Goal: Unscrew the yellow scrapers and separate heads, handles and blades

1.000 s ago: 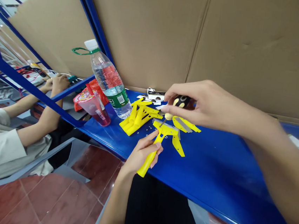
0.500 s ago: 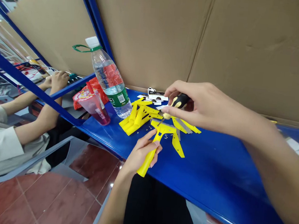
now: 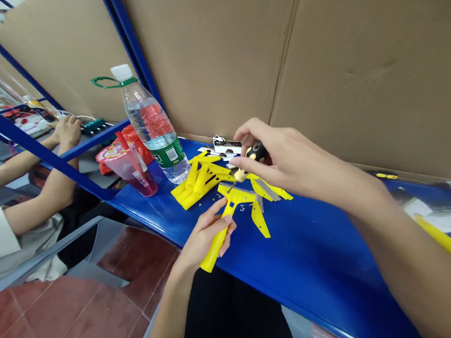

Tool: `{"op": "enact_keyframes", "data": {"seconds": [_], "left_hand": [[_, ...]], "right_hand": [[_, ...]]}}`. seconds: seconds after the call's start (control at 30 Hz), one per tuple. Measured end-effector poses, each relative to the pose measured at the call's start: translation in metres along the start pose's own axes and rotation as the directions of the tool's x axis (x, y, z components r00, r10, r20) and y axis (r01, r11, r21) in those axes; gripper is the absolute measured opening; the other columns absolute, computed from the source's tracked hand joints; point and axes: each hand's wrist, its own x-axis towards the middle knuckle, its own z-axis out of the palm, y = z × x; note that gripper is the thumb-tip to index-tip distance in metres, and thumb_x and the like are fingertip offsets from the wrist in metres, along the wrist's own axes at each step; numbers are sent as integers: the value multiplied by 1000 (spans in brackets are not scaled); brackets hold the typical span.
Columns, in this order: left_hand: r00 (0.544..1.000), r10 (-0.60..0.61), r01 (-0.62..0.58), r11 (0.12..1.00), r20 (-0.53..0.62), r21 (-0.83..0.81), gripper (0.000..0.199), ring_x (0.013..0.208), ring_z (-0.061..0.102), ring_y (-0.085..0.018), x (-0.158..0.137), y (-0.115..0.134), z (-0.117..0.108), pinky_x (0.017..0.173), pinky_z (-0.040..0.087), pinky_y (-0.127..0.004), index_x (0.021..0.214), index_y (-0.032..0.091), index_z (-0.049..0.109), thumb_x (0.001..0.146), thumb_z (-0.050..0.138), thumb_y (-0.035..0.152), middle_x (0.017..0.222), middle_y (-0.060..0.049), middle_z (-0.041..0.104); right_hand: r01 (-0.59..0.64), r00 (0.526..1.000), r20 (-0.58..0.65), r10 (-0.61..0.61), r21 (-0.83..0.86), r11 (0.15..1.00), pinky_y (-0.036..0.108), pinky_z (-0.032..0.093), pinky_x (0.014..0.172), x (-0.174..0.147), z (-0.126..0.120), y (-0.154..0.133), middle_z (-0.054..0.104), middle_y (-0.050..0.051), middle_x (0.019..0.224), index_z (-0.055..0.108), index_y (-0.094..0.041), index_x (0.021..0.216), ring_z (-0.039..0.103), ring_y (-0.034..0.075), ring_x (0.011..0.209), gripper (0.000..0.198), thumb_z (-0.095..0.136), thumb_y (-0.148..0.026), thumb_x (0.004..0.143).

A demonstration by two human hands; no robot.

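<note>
My left hand [image 3: 208, 232] is closed around the handle of a yellow scraper [image 3: 213, 250], its wide head pointing away from me over the blue table. In my right hand [image 3: 286, 156] is a screwdriver [image 3: 256, 152] with a black and cream handle, tilted so its tip meets the left part of the scraper head. Just right of that head lies a loose yellow plate [image 3: 260, 220]. Tiny screws [image 3: 242, 208] are scattered beside it. Behind are more yellow plates with grey blades [image 3: 268, 190], and to the left a pile of yellow scraper handles [image 3: 189, 189].
A water bottle [image 3: 151, 116] and a pink cup [image 3: 139, 174] stand left of the pile. Cardboard [image 3: 212, 56] walls the back. Beyond the blue frame [image 3: 44, 146] sits another person [image 3: 38, 209]. Yellow pieces [image 3: 442, 240] lie at far right.
The view has shifted a little, so most things appear further left. Both hands keep their hold, and the screwdriver tip stays at the same part of the scraper head.
</note>
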Motion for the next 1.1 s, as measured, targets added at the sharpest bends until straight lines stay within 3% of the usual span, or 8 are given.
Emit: {"op": "enact_keyframes", "data": {"seconds": [0.13,0.3,0.53,0.77,0.9,1.1], "left_hand": [[1000,1,-1,1000,-25,-3,87,42,56,-10,-2,1,1,46,36,-25,166,16,45,95,86,46,80,3,67],[1000,12,-12,1000,-24,-2,82,42,57,-10,-3,1,2,47,37,-25,165,15,47,97,84,41,81,2,69],[1000,-4,4,1000,-10,0,88,41,57,-10,-1,-1,-1,46,37,-24,168,16,45,95,86,42,81,1,70],[996,-66,66,998,52,12,97,42,58,-11,1,5,-1,45,34,-24,174,14,38,95,87,42,79,3,68],[995,-74,73,997,60,21,102,41,57,-11,4,7,1,46,34,-24,174,12,37,92,89,43,78,2,68],[995,-64,63,998,74,18,97,40,56,-11,5,5,-2,46,35,-24,171,11,41,93,88,44,78,2,68]], "right_hand": [[2,1000,23,-3,34,999,37,50,83,-1,1,3,78,9,120,63,-25,131,71,26,96,34,73,-29,99],[-3,1000,-2,3,3,1000,37,50,83,1,1,0,78,8,110,68,-23,119,70,25,93,20,71,-29,101],[30,1000,-8,-30,10,1000,37,49,84,1,0,-2,79,8,113,71,-22,119,71,25,95,20,71,-27,99],[40,999,-2,-40,12,999,34,46,79,0,-6,0,80,6,109,71,-22,121,69,23,90,23,73,-27,98],[11,999,29,-12,54,999,32,44,75,-1,-7,-3,80,4,105,69,-24,131,68,21,84,37,76,-25,96],[-3,999,52,-1,68,998,33,46,75,0,-7,-4,81,5,105,73,-24,118,70,22,84,22,75,-31,97]]}}
